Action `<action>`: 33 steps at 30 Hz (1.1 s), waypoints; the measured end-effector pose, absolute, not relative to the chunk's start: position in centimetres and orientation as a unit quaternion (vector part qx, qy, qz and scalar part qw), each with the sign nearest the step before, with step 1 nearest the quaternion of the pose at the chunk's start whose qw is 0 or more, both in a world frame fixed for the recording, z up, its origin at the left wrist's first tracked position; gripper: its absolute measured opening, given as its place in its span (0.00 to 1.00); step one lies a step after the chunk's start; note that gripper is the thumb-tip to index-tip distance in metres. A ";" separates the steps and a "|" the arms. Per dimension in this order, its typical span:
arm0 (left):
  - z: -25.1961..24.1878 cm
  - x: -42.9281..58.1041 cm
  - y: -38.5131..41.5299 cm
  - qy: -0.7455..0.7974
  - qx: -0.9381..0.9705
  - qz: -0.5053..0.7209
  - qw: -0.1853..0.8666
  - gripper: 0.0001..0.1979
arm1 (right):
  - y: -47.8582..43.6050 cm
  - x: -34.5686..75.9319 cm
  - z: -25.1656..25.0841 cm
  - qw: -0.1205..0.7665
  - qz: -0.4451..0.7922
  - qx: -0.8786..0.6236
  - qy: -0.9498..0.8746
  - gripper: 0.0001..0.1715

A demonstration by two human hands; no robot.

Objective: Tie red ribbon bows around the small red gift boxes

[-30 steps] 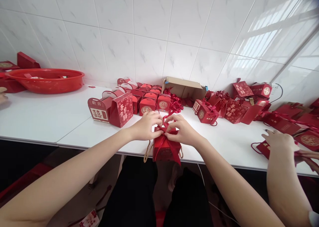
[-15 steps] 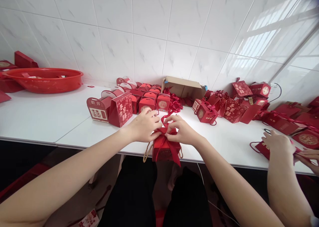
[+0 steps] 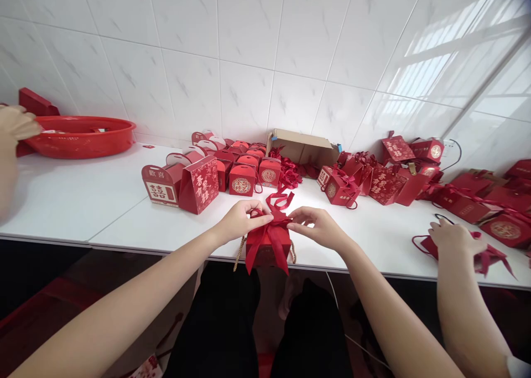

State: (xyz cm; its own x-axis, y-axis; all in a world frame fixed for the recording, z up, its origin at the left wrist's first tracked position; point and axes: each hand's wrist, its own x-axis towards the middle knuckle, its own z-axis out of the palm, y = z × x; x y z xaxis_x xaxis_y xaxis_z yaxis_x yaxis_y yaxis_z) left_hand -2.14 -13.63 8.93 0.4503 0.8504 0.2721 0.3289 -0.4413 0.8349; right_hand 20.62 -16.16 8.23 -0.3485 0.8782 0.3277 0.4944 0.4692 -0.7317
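Note:
A red gift box [image 3: 267, 250] with gold rope handles sits at the table's front edge before me. Red ribbon [image 3: 276, 235] is tied around it, two tails hanging down its front and a curled length lying behind. My left hand [image 3: 244, 218] pinches the ribbon loop on the left of the bow. On the bow's right side, my right hand [image 3: 313, 224] has thumb and fingertips closed on the other loop. The knot lies between both hands.
Several red boxes [image 3: 243, 180] stand behind the gift box, beside a cardboard box [image 3: 305, 140] and heaped ribbon. A red basin [image 3: 87, 140] is at left, near another person's hand [image 3: 19, 124]. At right, a co-worker's hand [image 3: 456, 239] handles a ribboned box among more red boxes.
My hands have moved apart to the bow's two sides, and both ribbon tails now hang down the front. Another person's hand has appeared by the basin at left.

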 end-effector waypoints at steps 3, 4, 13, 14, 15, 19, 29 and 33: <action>8.6 -1.9 -13.7 0.386 0.763 0.371 0.362 0.11 | -15.9 20.2 7.4 0.371 0.303 -0.440 -0.760 0.14; 8.4 -1.9 -13.6 0.383 0.763 0.374 0.362 0.11 | -15.8 20.1 7.2 0.380 0.310 -0.434 -0.756 0.13; 7.7 -1.7 -13.5 0.380 0.746 0.395 0.378 0.11 | -16.0 20.2 6.9 0.418 0.076 -0.390 -0.817 0.08; 7.6 -1.7 -13.5 0.381 0.743 0.397 0.382 0.11 | -16.0 20.2 6.9 0.417 0.065 -0.384 -0.821 0.08; 7.6 -1.7 -13.5 0.382 0.739 0.399 0.386 0.10 | -16.1 20.2 6.8 0.416 0.059 -0.380 -0.824 0.08; 7.6 -1.7 -13.8 0.388 0.721 0.402 0.409 0.10 | -16.2 20.1 6.5 0.410 0.052 -0.382 -0.827 0.08; 7.0 -1.0 -14.4 0.380 0.732 0.414 0.385 0.12 | -16.8 21.1 3.7 0.414 0.292 -0.336 -0.794 0.44; 6.3 -0.1 -14.7 0.339 0.707 0.478 0.397 0.17 | -18.1 20.5 2.3 0.408 0.370 -0.331 -0.766 0.60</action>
